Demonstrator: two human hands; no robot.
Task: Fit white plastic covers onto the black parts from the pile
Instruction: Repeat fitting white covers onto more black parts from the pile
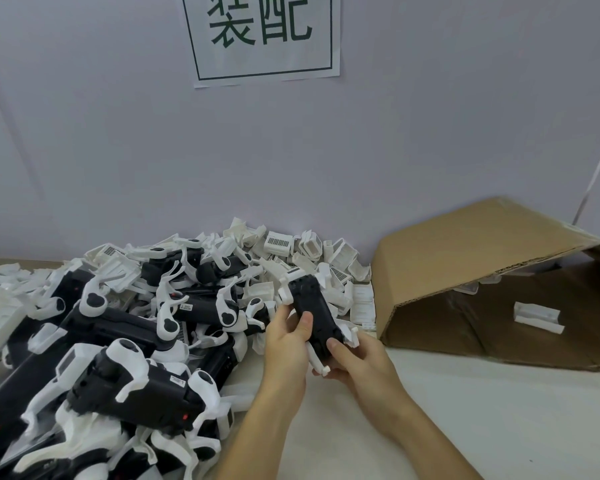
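I hold one black part (312,311) above the table, just right of the pile. My left hand (286,336) grips its left side, thumb pressed on top. My right hand (357,358) cups its near end from below, thumb on the black body. White plastic pieces (350,333) stick out at the part's corners, near and far. A big pile of black parts with white arms (136,355) fills the left of the table. Loose white covers (291,251) are heaped against the wall behind it.
A cardboard box (482,247) lies on its side at the right, open toward me, with a white cover (537,317) inside. The white table surface (482,417) stretches under my forearms. A paper sign (262,36) hangs on the wall.
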